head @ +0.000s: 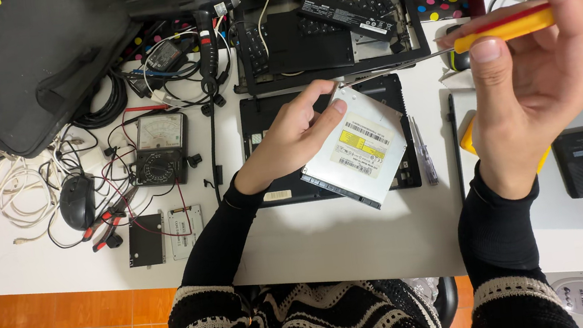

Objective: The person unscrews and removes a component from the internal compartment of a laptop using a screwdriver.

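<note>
Head view: left hand [288, 138] pinches a tilted optical drive [355, 150]; right hand [543, 66] grips a screwdriver [483, 35], shaft pointing left toward the drive's upper corner, its handle end hidden.

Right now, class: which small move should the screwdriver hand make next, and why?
Probably steady the screwdriver tip at the optical drive's top corner. The right hand holds it there; the left hand tilts the drive above the opened laptop base.

yellow-red screwdriver [504, 28], silver drive [360, 149], white table [345, 239]
</note>
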